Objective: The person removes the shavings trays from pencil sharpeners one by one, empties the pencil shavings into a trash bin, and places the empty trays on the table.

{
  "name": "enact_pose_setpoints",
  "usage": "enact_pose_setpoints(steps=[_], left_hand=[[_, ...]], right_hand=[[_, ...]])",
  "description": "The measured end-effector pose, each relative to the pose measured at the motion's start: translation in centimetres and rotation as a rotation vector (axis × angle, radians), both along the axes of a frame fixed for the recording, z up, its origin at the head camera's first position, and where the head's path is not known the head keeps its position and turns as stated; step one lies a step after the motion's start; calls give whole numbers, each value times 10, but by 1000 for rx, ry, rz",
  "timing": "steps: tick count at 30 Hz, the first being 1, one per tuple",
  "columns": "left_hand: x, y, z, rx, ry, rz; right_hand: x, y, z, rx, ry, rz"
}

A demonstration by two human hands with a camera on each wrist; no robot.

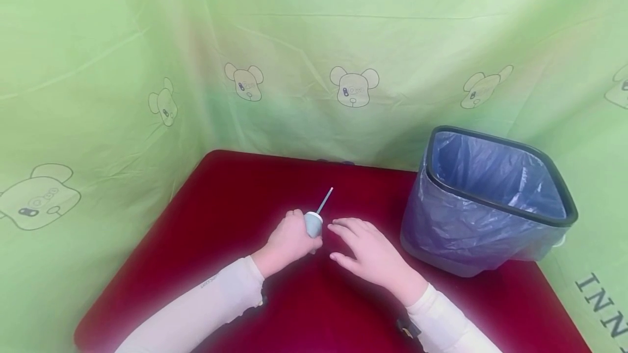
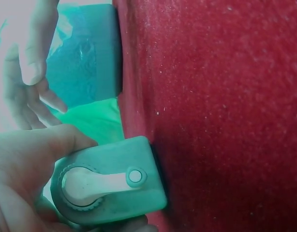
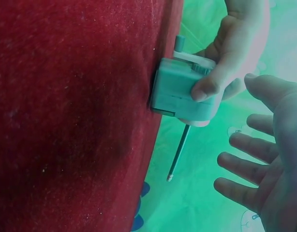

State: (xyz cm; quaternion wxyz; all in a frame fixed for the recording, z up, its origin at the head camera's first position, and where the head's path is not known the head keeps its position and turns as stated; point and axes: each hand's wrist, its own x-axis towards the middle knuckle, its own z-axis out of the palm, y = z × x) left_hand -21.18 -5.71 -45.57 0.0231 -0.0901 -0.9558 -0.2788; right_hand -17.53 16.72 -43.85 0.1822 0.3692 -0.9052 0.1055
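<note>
A pale blue-green hand-crank pencil sharpener (image 1: 313,224) stands on the red table, and my left hand (image 1: 290,236) grips it round its body. In the left wrist view its white crank (image 2: 100,186) with a round knob faces the camera. A pencil (image 1: 325,200) sticks out of the sharpener's far side, its tipped end pointing away from me; the right wrist view shows this pencil (image 3: 179,153) too. My right hand (image 1: 370,257) hovers just right of the sharpener, fingers spread and relaxed, holding nothing.
A bin (image 1: 456,233) lined with a bluish plastic bag stands at the right of the red table (image 1: 235,195). Green cloth (image 1: 304,26) with printed bear heads hangs behind and at both sides.
</note>
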Motion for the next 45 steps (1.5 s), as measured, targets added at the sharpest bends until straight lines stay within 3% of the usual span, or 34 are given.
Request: enact_pose_setpoints(steps=[12,30,45], left_hand=[[1,-5,-2,11,26,-31],[7,-14,23,38,38,-41],[6,-26,41,127,36,-60]], right_hand=[[-1,2,-3,0,-13,-15],[-4,5,-4,-40,-25,-47],[-4,6,-3,-160,-127,-117]])
